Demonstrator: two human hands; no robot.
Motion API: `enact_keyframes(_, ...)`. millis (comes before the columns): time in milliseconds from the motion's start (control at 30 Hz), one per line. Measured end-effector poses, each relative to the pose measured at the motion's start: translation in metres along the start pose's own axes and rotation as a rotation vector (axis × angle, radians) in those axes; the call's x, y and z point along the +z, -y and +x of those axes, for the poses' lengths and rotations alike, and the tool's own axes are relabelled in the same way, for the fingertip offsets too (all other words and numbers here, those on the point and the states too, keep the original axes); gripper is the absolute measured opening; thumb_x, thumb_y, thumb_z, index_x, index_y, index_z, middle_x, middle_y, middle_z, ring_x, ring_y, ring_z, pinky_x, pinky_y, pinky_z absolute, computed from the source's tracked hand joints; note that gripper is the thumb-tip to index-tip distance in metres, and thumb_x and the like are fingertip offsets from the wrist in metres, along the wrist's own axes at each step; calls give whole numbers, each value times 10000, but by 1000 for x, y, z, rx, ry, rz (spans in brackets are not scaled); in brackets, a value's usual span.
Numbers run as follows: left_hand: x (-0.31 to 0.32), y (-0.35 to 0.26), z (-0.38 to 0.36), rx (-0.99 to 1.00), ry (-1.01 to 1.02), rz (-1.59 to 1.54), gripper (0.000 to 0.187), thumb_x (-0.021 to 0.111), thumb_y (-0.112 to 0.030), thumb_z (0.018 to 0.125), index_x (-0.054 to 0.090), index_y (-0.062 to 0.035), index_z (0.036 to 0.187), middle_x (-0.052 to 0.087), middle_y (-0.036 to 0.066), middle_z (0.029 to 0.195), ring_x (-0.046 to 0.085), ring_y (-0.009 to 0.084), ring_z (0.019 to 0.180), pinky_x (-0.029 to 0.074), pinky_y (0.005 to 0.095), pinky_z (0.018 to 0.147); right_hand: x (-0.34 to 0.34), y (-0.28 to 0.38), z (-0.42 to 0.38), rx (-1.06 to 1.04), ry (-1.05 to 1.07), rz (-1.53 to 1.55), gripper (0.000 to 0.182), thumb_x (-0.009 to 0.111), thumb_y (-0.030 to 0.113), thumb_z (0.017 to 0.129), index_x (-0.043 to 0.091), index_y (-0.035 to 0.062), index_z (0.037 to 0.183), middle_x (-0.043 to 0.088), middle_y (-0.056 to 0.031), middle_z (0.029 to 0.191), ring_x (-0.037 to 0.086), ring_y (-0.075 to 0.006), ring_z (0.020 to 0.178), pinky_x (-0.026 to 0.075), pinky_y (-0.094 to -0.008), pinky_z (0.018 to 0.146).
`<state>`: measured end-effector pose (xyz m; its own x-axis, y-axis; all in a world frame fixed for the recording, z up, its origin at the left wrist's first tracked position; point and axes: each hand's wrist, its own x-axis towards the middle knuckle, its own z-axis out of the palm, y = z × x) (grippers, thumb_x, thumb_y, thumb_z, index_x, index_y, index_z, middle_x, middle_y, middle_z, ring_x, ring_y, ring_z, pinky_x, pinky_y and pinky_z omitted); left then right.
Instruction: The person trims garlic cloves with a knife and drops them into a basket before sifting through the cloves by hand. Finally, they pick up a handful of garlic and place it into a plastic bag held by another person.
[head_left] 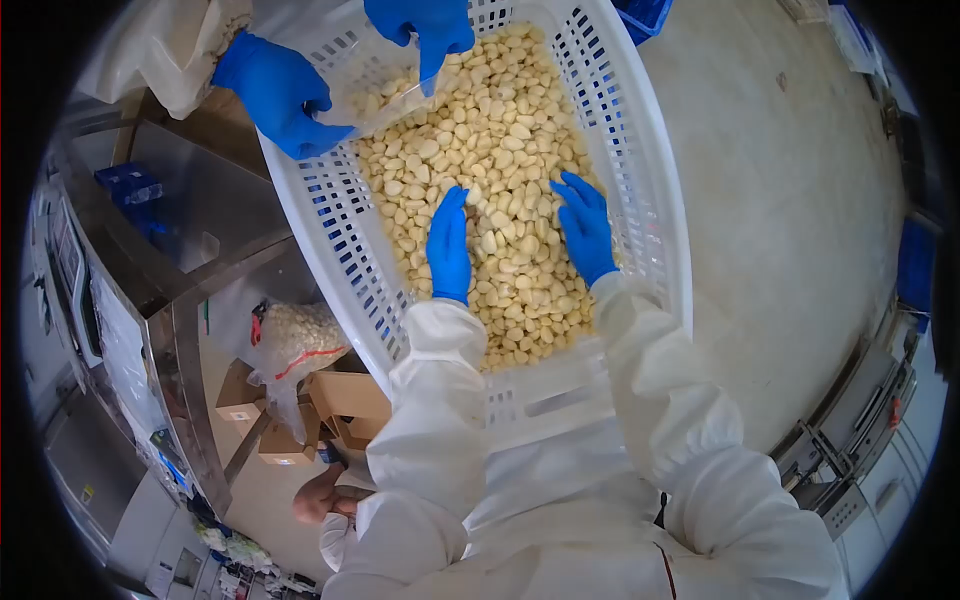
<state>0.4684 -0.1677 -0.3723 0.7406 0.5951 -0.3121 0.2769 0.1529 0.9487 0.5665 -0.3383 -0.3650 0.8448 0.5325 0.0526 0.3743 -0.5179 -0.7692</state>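
Note:
A large white perforated plastic crate [650, 150] holds a deep layer of peeled garlic cloves [515, 235]. My left hand [449, 250], in a blue glove, rests on the cloves left of the middle, fingers stretched out and close together. To its right, my right hand [587, 230], also blue-gloved, touches the cloves near the crate's right wall with its fingers extended. The two palms face each other with cloves between them. Neither hand is closed around anything. Across the crate, a co-worker's blue-gloved hands [282, 98] hold a clear plastic container [380, 110] over the cloves.
On the left stands a metal table [235, 205]. Below it, a clear bag [300, 340] of pale pieces sits by open cardboard boxes [345, 395]. Another person's hand [325, 495] shows at lower left. A metal cart [840, 430] stands at right.

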Motion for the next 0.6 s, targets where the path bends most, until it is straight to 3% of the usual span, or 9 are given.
enact_keyframes(133,0,-30,-10,-337,-174,-227,411,394,-284,1005,549,-48,1303,521,47,1345,463,169,1234,346,305,1045,12,-2,-4,92,-54,87,355,516,71,899,611,118,1238,491,-95,1359,411,-256,1270,278,-372,1096)
enact_keyframes(200,-7,-24,-8,-337,-147,-263,427,387,-296,1002,531,-57,1325,525,39,1340,467,159,1222,339,293,1044,8,-5,0,66,-20,141,365,527,61,894,604,119,1247,483,-95,1369,406,-244,1280,300,-370,1086)
enact_keyframes(300,-14,-12,-7,-297,-139,-330,462,350,-325,1008,499,-53,1349,506,48,1358,446,166,1241,303,298,1070,-2,8,1,226,9,273,396,559,44,872,595,125,1259,508,-93,1339,415,-242,1275,334,-371,1066)
enact_keyframes(333,-14,-5,-9,-257,-156,-365,482,321,-342,1016,485,-38,1353,482,65,1382,421,184,1272,273,314,1096,-7,16,2,135,-29,143,421,630,47,818,605,137,1228,539,-88,1302,464,-277,1218,376,-391,1017)
enact_keyframes(400,-20,2,-11,-181,-150,-452,537,269,-385,1027,448,-4,1362,447,107,1414,378,220,1322,213,352,1141,-15,31,2,-3,71,44,437,664,70,789,611,146,1216,553,-80,1271,472,-283,1201,385,-399,1003)
enact_keyframes(500,-23,2,-21,-253,-286,-595,433,356,-257,1011,515,18,1305,495,103,1363,466,183,1239,330,309,1070,-15,50,-6,-133,225,-47,431,715,91,722,639,161,1141,577,-60,1213,501,-300,1146,402,-412,970)
enact_keyframes(533,-24,7,-24,-243,-304,-560,347,428,-155,982,550,-3,1269,494,112,1358,455,207,1255,335,313,1068,-11,49,-11,-163,240,-124,417,716,88,714,645,161,1119,580,-57,1210,506,-302,1139,401,-414,968)
enact_keyframes(600,-25,15,-38,-81,-303,-346,302,529,-78,908,585,-26,1200,507,118,1328,474,221,1219,348,320,1049,-7,39,-17,-117,230,-179,352,690,51,700,665,161,1033,591,-52,1184,520,-311,1103,407,-430,939)
